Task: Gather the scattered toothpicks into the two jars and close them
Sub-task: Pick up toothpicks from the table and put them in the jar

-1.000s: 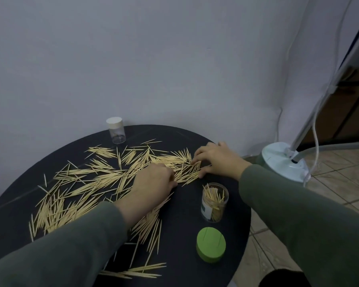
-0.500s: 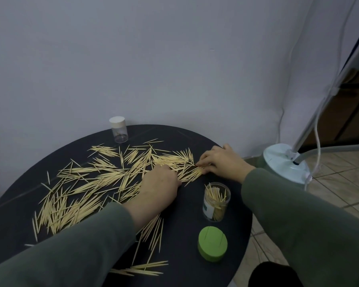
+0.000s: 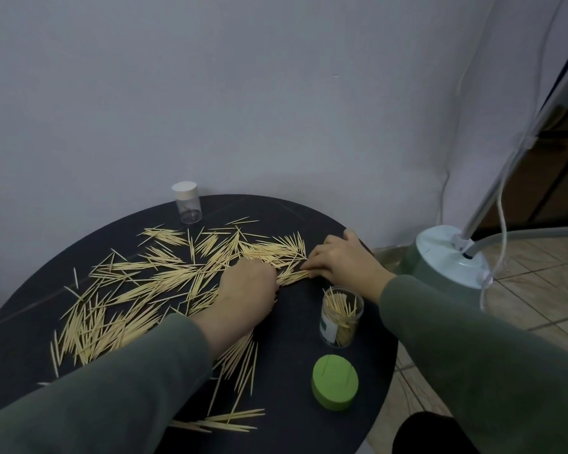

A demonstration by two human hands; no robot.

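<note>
Many toothpicks (image 3: 151, 283) lie scattered over a round black table (image 3: 295, 362). My left hand (image 3: 246, 286) rests knuckles-up on the pile near the middle, its fingers curled down onto toothpicks. My right hand (image 3: 338, 260) lies at the pile's right end, its fingertips pinching a small bunch of toothpicks against the table. An open clear jar (image 3: 341, 317), partly filled with upright toothpicks, stands just in front of my right wrist. Its green lid (image 3: 335, 386) lies nearer the table's front edge. A second clear jar (image 3: 187, 202) with a white lid on stands at the back.
A grey wall runs close behind the table. To the right on the tiled floor stands a pale round base (image 3: 450, 260) with a slanted pole and white cables. The table's right edge runs close to the open jar.
Both hands have drawn slightly closer together along the right end of the pile, sweeping toothpicks between them. The jars and lid have not moved.
</note>
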